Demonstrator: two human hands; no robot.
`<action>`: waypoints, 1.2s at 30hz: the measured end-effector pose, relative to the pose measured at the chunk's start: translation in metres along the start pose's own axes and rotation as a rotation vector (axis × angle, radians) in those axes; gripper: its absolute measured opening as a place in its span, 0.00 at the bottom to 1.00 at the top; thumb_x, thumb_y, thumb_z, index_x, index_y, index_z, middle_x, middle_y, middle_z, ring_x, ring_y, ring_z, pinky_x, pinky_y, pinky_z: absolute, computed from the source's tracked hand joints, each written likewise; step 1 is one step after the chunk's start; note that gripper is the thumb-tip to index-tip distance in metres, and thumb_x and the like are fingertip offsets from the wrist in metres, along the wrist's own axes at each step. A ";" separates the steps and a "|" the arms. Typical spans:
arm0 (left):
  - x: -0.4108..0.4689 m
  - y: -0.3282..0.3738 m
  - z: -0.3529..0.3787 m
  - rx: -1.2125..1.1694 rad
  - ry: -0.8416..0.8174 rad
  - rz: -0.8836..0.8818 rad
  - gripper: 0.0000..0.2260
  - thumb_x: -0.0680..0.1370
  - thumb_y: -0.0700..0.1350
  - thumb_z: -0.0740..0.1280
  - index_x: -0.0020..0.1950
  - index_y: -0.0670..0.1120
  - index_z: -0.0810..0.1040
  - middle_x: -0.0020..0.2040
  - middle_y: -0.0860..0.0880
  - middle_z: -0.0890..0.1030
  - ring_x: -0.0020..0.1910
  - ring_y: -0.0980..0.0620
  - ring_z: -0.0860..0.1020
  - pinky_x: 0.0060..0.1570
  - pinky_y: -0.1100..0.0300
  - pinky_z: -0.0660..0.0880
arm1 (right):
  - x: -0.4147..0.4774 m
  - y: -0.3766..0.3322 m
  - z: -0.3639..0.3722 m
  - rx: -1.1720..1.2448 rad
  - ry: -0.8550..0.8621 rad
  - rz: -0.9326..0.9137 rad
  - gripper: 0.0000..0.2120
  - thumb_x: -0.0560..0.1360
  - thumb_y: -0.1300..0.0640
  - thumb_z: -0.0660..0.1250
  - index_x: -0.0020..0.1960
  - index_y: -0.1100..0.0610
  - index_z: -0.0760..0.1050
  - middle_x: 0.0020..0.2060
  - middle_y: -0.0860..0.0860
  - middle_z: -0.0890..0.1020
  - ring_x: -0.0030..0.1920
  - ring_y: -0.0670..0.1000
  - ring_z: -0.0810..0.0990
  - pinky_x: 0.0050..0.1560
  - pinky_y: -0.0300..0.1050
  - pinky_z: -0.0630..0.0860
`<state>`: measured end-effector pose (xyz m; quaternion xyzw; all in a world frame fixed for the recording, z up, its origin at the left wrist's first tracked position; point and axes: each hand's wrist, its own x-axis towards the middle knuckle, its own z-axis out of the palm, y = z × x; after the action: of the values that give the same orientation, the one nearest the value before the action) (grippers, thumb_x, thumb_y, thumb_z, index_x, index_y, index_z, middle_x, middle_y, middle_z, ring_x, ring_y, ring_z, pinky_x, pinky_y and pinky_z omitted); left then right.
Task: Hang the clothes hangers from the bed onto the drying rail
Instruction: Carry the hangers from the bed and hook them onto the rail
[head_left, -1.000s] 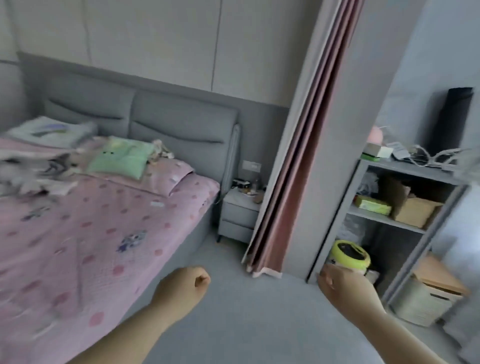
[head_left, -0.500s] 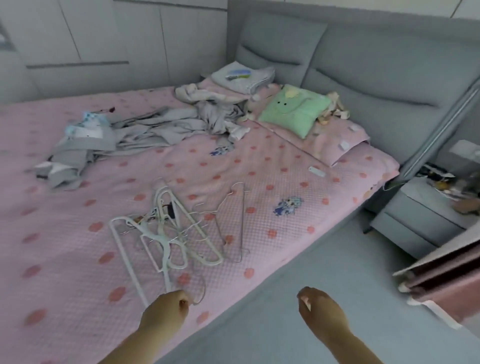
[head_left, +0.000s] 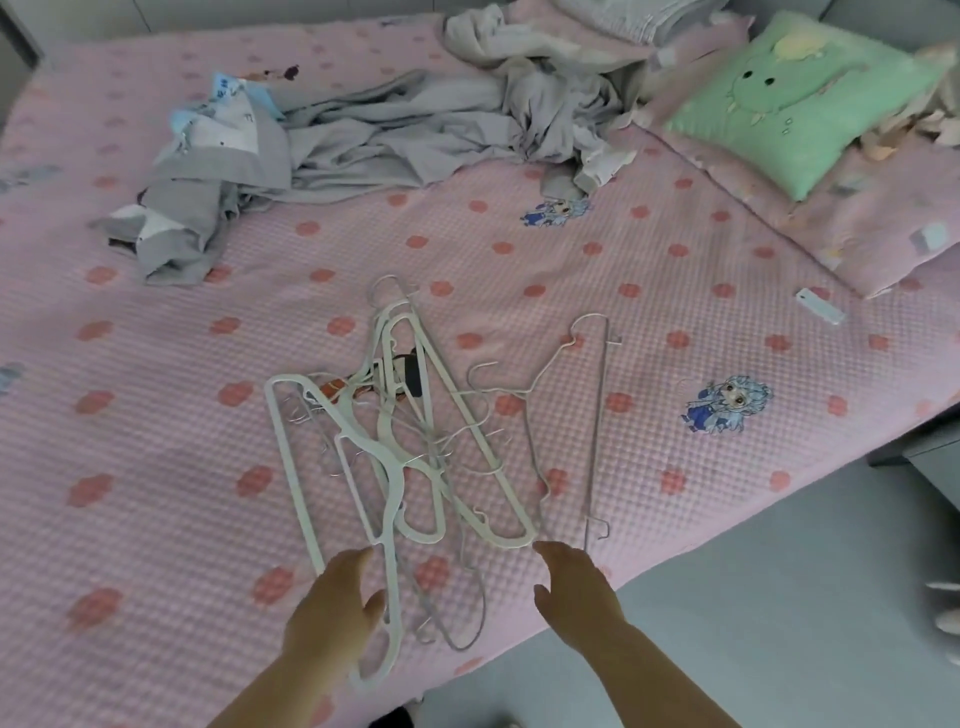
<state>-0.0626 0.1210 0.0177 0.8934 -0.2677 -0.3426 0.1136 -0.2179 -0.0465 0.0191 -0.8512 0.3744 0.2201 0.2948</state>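
Seen from the head camera, the person's left hand (head_left: 332, 603) and right hand (head_left: 576, 587) are bare, as are both forearms (head_left: 660, 675) down to the view's lower edge, the wrists likewise uncovered, the fingers (head_left: 550, 552) plain, their nails too blurred to make out.

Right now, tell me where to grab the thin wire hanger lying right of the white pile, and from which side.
Pinch the wire hanger on its long straight bar, near the close end, coming in from the near edge of the bed with the right hand, which hovers open just short of it. That bar lies flat and apart from the white hangers.
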 end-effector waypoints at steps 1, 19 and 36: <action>0.010 0.000 0.002 -0.007 -0.031 -0.028 0.24 0.80 0.49 0.58 0.74 0.48 0.56 0.74 0.51 0.61 0.70 0.52 0.65 0.64 0.59 0.67 | 0.009 -0.002 0.003 -0.003 -0.005 0.009 0.25 0.79 0.58 0.54 0.74 0.51 0.52 0.73 0.46 0.58 0.72 0.49 0.58 0.70 0.42 0.59; 0.088 -0.007 0.005 0.075 -0.251 -0.183 0.17 0.76 0.56 0.62 0.33 0.47 0.67 0.28 0.53 0.69 0.31 0.54 0.72 0.30 0.62 0.65 | 0.066 -0.026 0.038 -0.218 -0.037 0.155 0.28 0.80 0.59 0.49 0.75 0.55 0.39 0.75 0.53 0.37 0.76 0.53 0.40 0.74 0.48 0.40; 0.078 0.016 -0.009 -0.221 -0.249 0.021 0.16 0.78 0.40 0.58 0.30 0.48 0.66 0.28 0.52 0.70 0.24 0.58 0.70 0.25 0.70 0.64 | 0.063 -0.070 0.050 -0.032 0.126 0.108 0.21 0.77 0.61 0.58 0.69 0.55 0.65 0.67 0.53 0.67 0.67 0.55 0.65 0.69 0.46 0.59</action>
<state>-0.0144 0.0648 -0.0121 0.8231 -0.2495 -0.4770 0.1808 -0.1333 -0.0069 -0.0312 -0.8464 0.4339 0.1877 0.2450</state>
